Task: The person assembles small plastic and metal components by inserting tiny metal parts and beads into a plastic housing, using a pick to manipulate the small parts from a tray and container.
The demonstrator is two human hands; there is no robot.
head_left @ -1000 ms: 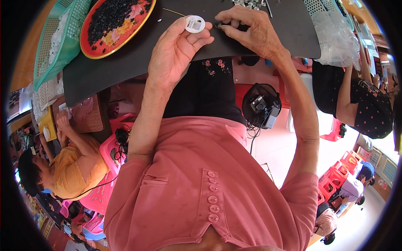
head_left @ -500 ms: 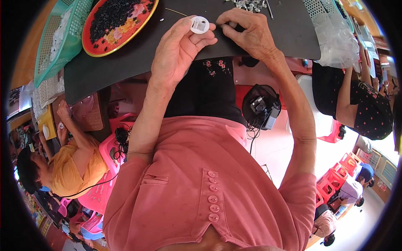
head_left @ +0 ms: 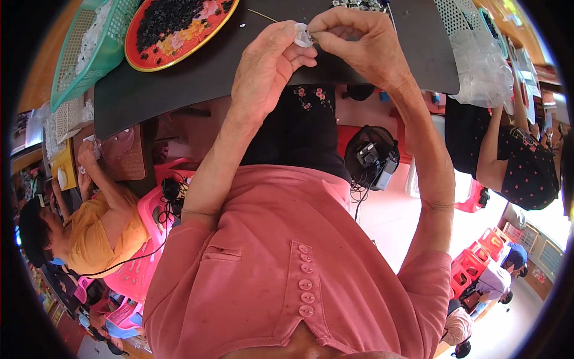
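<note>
My left hand [head_left: 270, 66] pinches a small white round part [head_left: 302, 35] between thumb and fingers, just above the dark table mat [head_left: 197, 78]. My right hand [head_left: 357, 43] meets it from the right, fingertips closed on the part's edge, perhaps on a tiny piece that I cannot make out. A thin wire or stick [head_left: 263, 15] lies on the mat just beyond the hands. Both forearms reach up from my pink shirt.
A red flowered tray [head_left: 179, 27] of small black pieces sits at the upper left, beside a green basket [head_left: 89, 51]. A clear plastic bag [head_left: 481, 66] and a white basket lie at the right. Seated people work at left and right; red stools stand lower right.
Both hands have stayed together on the white part and shifted slightly up and right; the right fingertips have closed in on it.
</note>
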